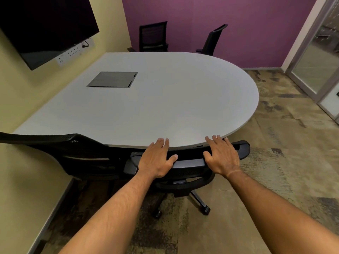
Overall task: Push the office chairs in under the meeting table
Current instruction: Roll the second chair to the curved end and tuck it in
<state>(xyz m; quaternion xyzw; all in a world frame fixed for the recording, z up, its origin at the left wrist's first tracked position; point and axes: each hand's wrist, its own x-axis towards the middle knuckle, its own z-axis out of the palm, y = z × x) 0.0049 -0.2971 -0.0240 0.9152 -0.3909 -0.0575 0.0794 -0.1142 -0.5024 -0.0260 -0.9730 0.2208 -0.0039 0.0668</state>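
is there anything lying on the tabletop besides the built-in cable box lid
No: the grey meeting table carries only its flush cable box lid, and both hands rest on the near chair's backrest at the table's edge.

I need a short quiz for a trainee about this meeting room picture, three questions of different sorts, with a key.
1. True or false: both hands rest on the backrest top of the near chair.
2. How many chairs stand at the table's far side? A) one B) two C) three
3. Fill in: the far wall is ____.

Key:
1. True: left hand and right hand lie flat, no closed grip.
2. B: far-left chair, far-right chair.
3. Purple.
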